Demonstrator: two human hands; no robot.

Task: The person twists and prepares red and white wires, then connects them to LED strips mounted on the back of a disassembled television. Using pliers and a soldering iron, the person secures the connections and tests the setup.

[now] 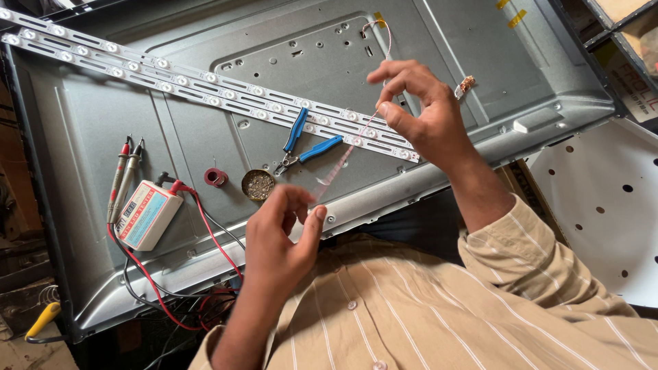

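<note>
Tape (337,166) pinched taut between the left hand (282,233) and right hand (418,109) could snap or stick to itself if they pull further apart.

A small rectangular tester (146,214) lies at the metal panel's lower left, white-cased with a pale blue and red face label and a small dark display window at one end, while a printed cardboard box (634,75) stands at the far right edge.
</note>
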